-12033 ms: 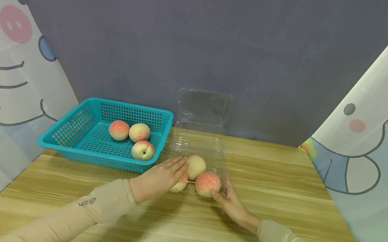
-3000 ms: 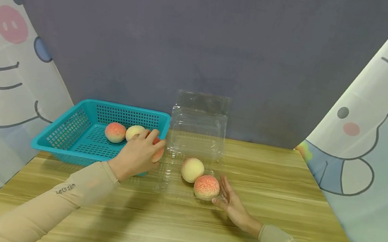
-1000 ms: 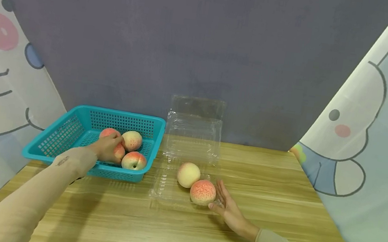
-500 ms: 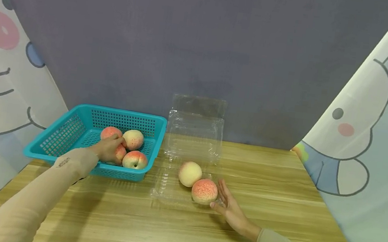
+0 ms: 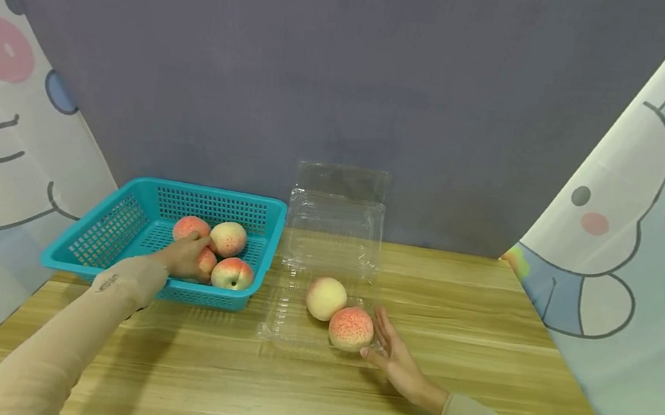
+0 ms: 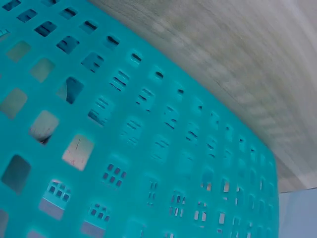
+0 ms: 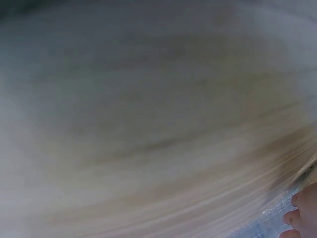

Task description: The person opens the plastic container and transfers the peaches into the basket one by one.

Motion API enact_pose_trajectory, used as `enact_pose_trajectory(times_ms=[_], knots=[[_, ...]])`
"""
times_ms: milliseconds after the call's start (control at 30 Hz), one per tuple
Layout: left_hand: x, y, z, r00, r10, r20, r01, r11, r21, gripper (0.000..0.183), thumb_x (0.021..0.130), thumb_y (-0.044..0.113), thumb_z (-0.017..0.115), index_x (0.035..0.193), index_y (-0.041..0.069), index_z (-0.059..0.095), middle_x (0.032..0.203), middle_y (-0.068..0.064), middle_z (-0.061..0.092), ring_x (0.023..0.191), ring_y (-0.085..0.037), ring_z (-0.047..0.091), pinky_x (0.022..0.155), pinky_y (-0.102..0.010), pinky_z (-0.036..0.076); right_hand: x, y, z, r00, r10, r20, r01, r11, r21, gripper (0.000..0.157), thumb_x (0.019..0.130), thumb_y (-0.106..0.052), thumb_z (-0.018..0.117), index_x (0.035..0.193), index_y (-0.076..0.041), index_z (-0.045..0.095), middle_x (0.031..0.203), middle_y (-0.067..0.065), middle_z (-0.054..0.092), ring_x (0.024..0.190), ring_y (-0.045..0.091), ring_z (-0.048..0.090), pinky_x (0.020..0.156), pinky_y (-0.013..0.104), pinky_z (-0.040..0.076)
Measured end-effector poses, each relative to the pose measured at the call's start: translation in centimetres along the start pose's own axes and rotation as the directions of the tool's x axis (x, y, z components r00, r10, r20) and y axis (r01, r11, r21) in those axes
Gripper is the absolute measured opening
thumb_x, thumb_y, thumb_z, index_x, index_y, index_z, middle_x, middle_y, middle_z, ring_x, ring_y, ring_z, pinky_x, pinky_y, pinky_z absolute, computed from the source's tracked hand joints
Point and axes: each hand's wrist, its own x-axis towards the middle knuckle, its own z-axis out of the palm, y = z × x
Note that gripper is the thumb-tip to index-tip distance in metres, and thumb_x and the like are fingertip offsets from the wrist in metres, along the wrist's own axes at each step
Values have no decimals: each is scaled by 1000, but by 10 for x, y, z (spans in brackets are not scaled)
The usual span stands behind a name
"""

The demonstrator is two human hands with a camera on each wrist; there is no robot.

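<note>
Inside the blue-green basket (image 5: 260, 275), my left hand (image 5: 181, 256) reaches over the front rim and grips a red-and-cream peach (image 5: 206, 264), which it partly hides. Around that peach lie three more: a red one (image 5: 191, 227) behind, a pale speckled one (image 5: 229, 239) and one with its stem hollow showing (image 5: 232, 273). A clear plastic clamshell box (image 5: 287, 314) stands with its lid up. Two peaches sit in it, a cream one (image 5: 326, 298) and a red one (image 5: 351, 329). My right hand (image 5: 402, 367) touches the box's right front corner with fingers extended, beside the red peach.
A wooden table (image 5: 295, 399) carries everything. Behind it rises a dark grey panel (image 5: 349, 83), with cartoon-printed cloth (image 5: 611, 202) at either side. The left wrist view is mostly filled by the basket's perforated wall (image 6: 148, 148).
Since the oldest frame, one peach has left the box, and my left hand has brought it left into the basket. In the last second both hands stay almost still.
</note>
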Motion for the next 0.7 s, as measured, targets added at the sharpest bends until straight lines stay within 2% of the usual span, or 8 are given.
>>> enact_pose_trajectory(times_ms=[233, 467, 700], knots=[[1, 0, 2, 1000, 0, -18, 0, 1000, 3, 64, 65, 33, 77, 116, 2, 52, 118, -30, 42, 96, -40, 51, 74, -50, 45, 0, -4, -1, 1000, -17, 14, 17, 999, -29, 89, 89, -17, 56, 143, 3, -11, 152, 21, -7, 138, 39, 1, 110, 54, 7], [1, 0, 0, 1000, 2, -15, -2, 1000, -13, 66, 63, 35, 79, 115, 3, 54, 119, -29, 43, 102, -41, 49, 77, -51, 45, 0, -3, -1, 1000, 10, 13, -10, 1000, -7, 89, 89, -16, 57, 144, 1, -11, 153, 17, -7, 139, 36, 0, 111, 51, 6], [0, -7, 4, 990, 116, -77, -119, 992, -36, 64, 61, 39, 79, 109, 4, 57, 113, -31, 44, 96, -42, 49, 69, -48, 46, -1, -3, 0, 1000, 18, 24, -18, 1000, -10, 89, 90, -16, 56, 144, 1, -13, 152, 17, -9, 139, 37, -1, 111, 52, 5]])
